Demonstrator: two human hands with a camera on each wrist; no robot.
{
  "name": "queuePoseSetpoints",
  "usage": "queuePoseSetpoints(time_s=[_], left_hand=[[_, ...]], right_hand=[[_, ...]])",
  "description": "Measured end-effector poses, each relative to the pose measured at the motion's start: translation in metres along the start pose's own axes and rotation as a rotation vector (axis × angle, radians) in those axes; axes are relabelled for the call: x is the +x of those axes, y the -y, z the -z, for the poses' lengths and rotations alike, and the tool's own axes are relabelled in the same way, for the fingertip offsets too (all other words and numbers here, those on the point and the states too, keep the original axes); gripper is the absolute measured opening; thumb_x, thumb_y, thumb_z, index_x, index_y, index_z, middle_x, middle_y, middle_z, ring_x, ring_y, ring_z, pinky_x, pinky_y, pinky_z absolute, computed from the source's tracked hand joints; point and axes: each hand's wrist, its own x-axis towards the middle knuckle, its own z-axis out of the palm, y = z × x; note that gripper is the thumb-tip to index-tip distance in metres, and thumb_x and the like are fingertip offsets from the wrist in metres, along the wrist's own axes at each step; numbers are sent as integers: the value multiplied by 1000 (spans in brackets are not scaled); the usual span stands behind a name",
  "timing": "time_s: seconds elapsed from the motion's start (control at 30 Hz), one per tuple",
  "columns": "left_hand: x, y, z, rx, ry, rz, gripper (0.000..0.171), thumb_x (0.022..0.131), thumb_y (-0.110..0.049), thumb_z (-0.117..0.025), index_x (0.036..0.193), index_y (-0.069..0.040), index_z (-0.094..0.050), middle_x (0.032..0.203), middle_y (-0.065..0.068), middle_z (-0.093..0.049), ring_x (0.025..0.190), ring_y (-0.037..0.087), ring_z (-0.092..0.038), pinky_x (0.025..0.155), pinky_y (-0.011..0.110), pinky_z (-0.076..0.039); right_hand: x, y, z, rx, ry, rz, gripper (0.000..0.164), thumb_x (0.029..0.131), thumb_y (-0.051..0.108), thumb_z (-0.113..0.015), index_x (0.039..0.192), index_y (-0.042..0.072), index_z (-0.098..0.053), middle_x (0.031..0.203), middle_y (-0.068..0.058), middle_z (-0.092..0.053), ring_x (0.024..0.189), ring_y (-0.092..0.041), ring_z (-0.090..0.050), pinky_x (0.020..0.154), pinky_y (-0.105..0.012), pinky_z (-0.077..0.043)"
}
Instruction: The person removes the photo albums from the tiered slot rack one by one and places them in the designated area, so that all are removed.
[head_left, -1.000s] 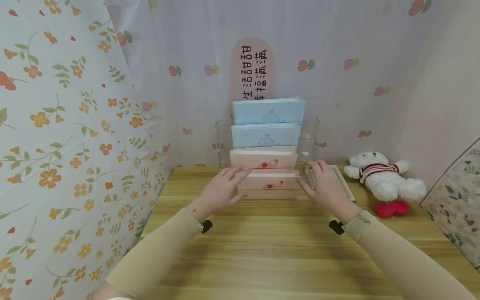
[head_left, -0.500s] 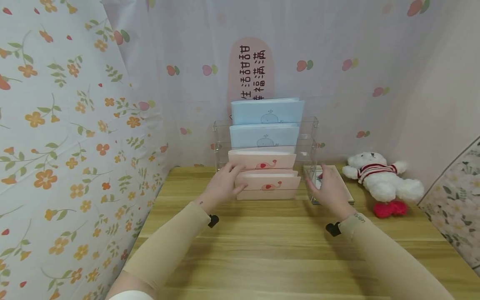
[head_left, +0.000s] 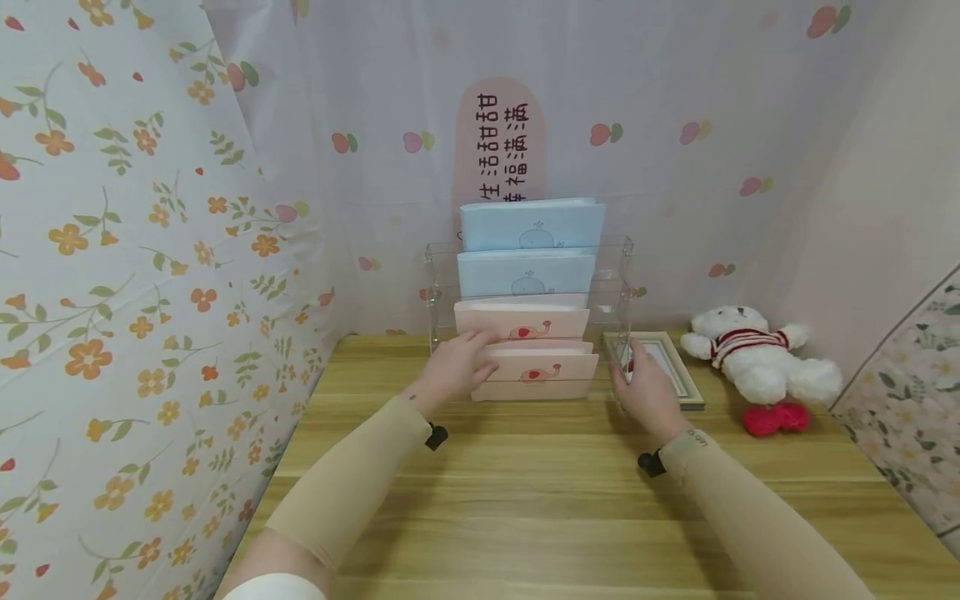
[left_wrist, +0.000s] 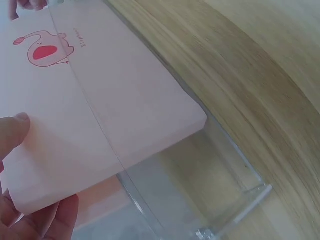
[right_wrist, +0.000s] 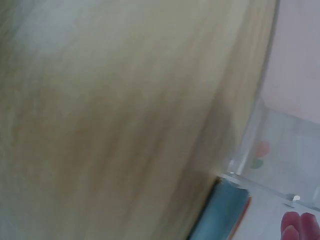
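Observation:
A clear tiered rack (head_left: 628, 287) stands on the table, with two blue whale notebooks (head_left: 528, 223) above two pink elephant notebooks (head_left: 517, 321). My left hand (head_left: 450, 371) is at the left end of the lowest pink notebook (head_left: 555, 368). In the left wrist view its thumb (left_wrist: 14, 132) lies on that notebook's cover while the fingers (left_wrist: 57, 220) curl behind its edge. On the other side, my right hand (head_left: 651, 392) grips the rack's right side. Only its fingertips (right_wrist: 300, 226) show in the right wrist view.
A picture frame (head_left: 678, 371) lies right of the rack, partly behind my right hand. Farther right is a white plush bear (head_left: 757, 350) with a red bow (head_left: 776, 418). A patterned curtain (head_left: 375, 183) hangs behind the wooden table (head_left: 525, 500).
My left hand has shifted slightly right and down to the lowest pink notebook's edge. The right hand moved off the notebook's right end onto the rack's side. The notebooks stay in their tiers.

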Motion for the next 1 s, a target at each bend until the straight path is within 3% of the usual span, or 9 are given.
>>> queuePoseSetpoints(time_s=[0.23,0.5,0.7,0.87,1.0], left_hand=[[11,-3,-3,-27,30,17,51,105,-32,-77,153,-21,-64,155,4,-68,140,30,-67,118,49,-55],[17,-2,-6,-129,15,63,38,105,-27,-78,141,-22,-72,144,4,-75,124,32,-76,106,50,-62],[16,-1,-11,-194,27,100,33,105,-27,-77,138,-26,-74,146,2,-74,127,31,-73,107,52,-60],[13,-3,-14,-161,18,68,32,107,-27,-73,139,-25,-72,147,1,-73,132,29,-71,112,54,-58],[11,-9,-14,-76,-33,-6,29,108,-26,-71,137,-24,-72,142,0,-74,125,26,-73,105,49,-62]], right_hand=[[-2,-4,-2,25,-35,-1,64,109,20,-60,164,-4,-36,109,-28,-68,81,-38,-67,66,-52,-55],[-4,-6,-3,60,-16,-39,63,110,18,-56,167,1,-34,113,-27,-70,72,-29,-62,58,-36,-46],[-4,-9,-5,69,-29,-43,62,110,20,-55,167,3,-36,111,-26,-72,71,-28,-63,59,-36,-47],[-4,-9,-7,80,-50,-40,63,110,20,-56,167,3,-37,108,-27,-73,73,-31,-66,59,-40,-50],[-4,-10,-9,81,-47,-43,63,110,20,-56,168,3,-36,109,-26,-74,79,-33,-69,62,-42,-53]])
